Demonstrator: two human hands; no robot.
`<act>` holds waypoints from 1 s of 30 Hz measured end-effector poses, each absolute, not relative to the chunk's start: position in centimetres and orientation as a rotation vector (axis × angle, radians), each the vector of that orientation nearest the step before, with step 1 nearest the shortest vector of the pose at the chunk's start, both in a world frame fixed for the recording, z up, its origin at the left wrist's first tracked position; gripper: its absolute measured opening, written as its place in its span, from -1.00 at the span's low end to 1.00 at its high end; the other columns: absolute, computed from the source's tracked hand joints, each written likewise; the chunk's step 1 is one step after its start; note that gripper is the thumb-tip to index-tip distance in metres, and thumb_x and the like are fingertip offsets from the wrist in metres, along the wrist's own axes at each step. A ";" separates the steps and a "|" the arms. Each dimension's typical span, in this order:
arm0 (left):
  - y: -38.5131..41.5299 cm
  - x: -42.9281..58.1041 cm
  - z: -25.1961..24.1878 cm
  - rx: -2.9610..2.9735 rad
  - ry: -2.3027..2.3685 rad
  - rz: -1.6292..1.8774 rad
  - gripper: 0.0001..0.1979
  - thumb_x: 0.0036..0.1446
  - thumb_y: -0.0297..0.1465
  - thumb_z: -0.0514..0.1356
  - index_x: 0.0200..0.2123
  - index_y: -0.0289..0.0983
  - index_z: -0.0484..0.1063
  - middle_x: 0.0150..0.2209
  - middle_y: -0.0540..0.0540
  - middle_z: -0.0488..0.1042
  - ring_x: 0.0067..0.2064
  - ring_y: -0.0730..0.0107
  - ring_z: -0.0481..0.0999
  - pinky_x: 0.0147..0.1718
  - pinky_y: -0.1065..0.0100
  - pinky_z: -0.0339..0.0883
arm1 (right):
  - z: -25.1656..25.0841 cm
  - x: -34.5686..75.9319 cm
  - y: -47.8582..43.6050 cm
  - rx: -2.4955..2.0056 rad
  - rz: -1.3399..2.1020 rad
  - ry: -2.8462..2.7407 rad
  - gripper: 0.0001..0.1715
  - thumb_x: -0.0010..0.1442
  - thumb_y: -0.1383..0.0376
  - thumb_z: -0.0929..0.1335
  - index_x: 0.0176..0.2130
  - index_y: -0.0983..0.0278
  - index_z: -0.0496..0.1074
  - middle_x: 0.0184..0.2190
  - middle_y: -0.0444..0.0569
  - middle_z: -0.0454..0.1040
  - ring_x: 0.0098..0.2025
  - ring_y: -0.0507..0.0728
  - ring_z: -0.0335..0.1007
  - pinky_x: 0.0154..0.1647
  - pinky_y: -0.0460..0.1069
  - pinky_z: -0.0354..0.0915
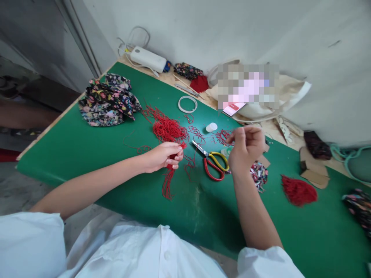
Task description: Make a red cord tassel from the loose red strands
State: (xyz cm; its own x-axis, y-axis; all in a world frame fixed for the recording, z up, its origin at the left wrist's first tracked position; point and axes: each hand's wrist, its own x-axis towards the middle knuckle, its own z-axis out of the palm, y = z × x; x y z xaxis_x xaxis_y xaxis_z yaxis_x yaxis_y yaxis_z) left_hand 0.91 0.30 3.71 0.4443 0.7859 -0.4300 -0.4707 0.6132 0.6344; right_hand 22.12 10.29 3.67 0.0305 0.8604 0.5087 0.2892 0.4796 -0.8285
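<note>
My left hand (165, 156) is closed around a bundle of red cords (168, 183), whose loose ends hang below the fingers. A tuft of the same red shows above the thumb. Raised over the green mat, my right hand (246, 144) has its thumb and fingers pinched together; a thread between them, if any, is too fine to make out. Just beyond my left hand lies a tangled heap of red cord (169, 129). Between my hands rest scissors (211, 160) with one yellow and one red handle, blades slightly apart.
A floral cloth (110, 100) lies at the left of the green mat (72, 154). Toward the back are a white ring (188, 104), a small white cap (211, 127), a phone (234, 107) and a white power bank (147, 58). Another red cord bundle (298, 190) lies right.
</note>
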 end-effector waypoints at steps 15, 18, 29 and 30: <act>0.0 0.6 3.4 0.586 0.674 0.785 -0.74 0.24 -0.41 0.05 -0.51 -0.35 0.23 -0.56 0.10 0.25 -0.69 0.80 0.05 -0.55 0.51 0.20 | 1.4 19.1 3.0 -0.878 1.233 -2.156 -0.66 0.35 0.13 0.23 0.05 0.22 0.30 -0.16 -0.01 0.52 -0.16 0.06 0.49 -0.11 -0.01 0.41; -0.2 0.7 3.3 0.612 0.663 0.752 -0.75 0.23 -0.38 0.08 -0.50 -0.34 0.23 -0.56 0.11 0.26 -0.69 0.80 0.05 -0.55 0.51 0.18 | 0.9 19.3 1.5 -0.931 1.293 -2.109 -0.70 0.37 0.12 0.21 0.00 0.23 0.26 -0.25 -0.04 0.49 -0.24 0.04 0.46 -0.20 -0.05 0.38; -0.7 1.2 2.9 0.698 0.672 0.676 -0.69 0.18 -0.26 0.16 -0.49 -0.34 0.22 -0.54 0.13 0.28 -0.69 0.82 0.05 -0.53 0.49 0.18 | 1.7 20.7 0.7 -1.091 1.267 -2.027 -0.75 0.30 0.20 0.29 -0.38 0.30 0.33 -0.55 -0.18 0.25 -0.51 -0.06 0.05 -0.48 -0.11 0.01; -0.7 1.2 2.8 0.699 0.675 0.678 -0.68 0.17 -0.24 0.18 -0.49 -0.34 0.22 -0.55 0.13 0.28 -0.69 0.82 0.05 -0.54 0.49 0.17 | 1.7 20.7 0.6 -1.090 1.303 -2.006 -0.72 0.30 0.18 0.29 -0.38 0.30 0.33 -0.57 -0.20 0.23 -0.54 -0.07 0.02 -0.50 -0.11 -0.01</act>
State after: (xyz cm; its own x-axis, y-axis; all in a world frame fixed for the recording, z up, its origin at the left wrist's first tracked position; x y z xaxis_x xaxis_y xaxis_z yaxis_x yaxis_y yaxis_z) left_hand 1.24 -0.66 2.82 0.5931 0.7399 -0.3175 -0.3205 0.5787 0.7499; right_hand 20.74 0.63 1.69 -0.5497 0.8353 -0.0103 0.3487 0.2182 -0.9115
